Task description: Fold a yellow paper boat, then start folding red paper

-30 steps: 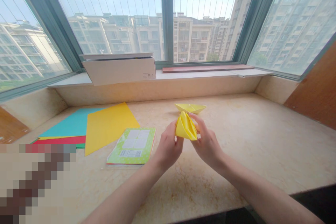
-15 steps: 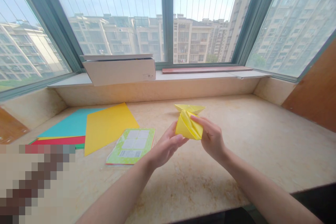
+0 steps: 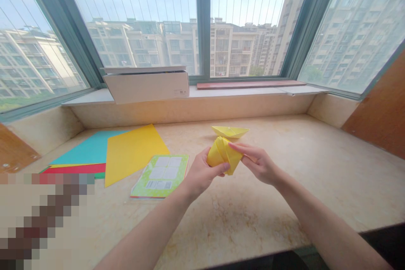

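Between my two hands is a piece of folded yellow paper [image 3: 224,154], its layers bent and partly spread at the top. My left hand [image 3: 205,173] grips it from the left, with the thumb lying across the front near its lower edge. My right hand [image 3: 257,162] pinches its upper right side, the fingertips on the edge. Just behind stands a folded yellow paper boat [image 3: 230,132] on the counter, apart from both hands. The fingers behind the held paper are hidden.
Left on the stone counter [image 3: 316,168] lie a yellow sheet [image 3: 133,152], a blue sheet [image 3: 85,147], a red sheet [image 3: 79,169] and a green packet [image 3: 161,177]. A white box [image 3: 148,86] and a reddish board [image 3: 249,85] rest on the window ledge. Pixelation covers the lower left.
The folded yellow paper has turned and tilted in my hands. My left thumb has come over its front, and my right hand has shifted slightly right.
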A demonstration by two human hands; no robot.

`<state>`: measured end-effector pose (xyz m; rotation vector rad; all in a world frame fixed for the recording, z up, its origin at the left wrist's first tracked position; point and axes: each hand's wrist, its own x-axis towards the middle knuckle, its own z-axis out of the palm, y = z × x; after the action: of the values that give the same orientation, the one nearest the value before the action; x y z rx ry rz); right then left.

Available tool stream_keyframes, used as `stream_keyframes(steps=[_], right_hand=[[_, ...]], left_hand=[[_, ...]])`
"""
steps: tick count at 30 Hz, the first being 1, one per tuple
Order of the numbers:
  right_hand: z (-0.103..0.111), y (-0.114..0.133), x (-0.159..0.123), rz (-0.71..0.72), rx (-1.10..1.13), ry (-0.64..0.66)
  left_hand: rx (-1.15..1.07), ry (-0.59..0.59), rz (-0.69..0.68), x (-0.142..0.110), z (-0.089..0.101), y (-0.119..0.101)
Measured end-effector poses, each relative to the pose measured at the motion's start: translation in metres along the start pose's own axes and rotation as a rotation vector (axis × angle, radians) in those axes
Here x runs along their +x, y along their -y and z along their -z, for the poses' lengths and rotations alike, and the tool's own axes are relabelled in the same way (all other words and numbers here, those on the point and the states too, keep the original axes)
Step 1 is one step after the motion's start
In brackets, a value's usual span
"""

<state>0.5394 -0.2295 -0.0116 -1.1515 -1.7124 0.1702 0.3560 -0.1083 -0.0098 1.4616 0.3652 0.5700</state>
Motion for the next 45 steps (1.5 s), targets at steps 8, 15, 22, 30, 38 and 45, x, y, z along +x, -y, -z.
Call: stream_keyframes(steps=[8,15,22,30,38,45], right_hand=[[-0.021,0.000,0.005,-0.355,0.349,-0.118],[-0.024,0.002,0.008,-0.430,0.309,-0.241],[-0.039,-0.001,0.009,-0.474,0.280,-0.438],[-0.034,0.006,0.010,-0.476,0.306,-0.335],[-0.021,0.009,0.007,-0.539,0.299,-0.016],[-0.034,0.004,0.005,-0.582,0.209,-0.171]], left_hand=[[0.356,-0.017,-0.163,-0.003,0.006,-0.002],[0.201,-0.001,-0.116,-0.005,-0.001,0.001],[-0.107,0.009,0.012,-0.006,-0.013,0.002],[-0.081,0.092,0.079,-0.008,-0.011,0.001],[-0.068,0.134,0.067,-0.009,-0.005,0.000],[-0.076,-0.032,0.055,-0.010,-0.015,0.001]])
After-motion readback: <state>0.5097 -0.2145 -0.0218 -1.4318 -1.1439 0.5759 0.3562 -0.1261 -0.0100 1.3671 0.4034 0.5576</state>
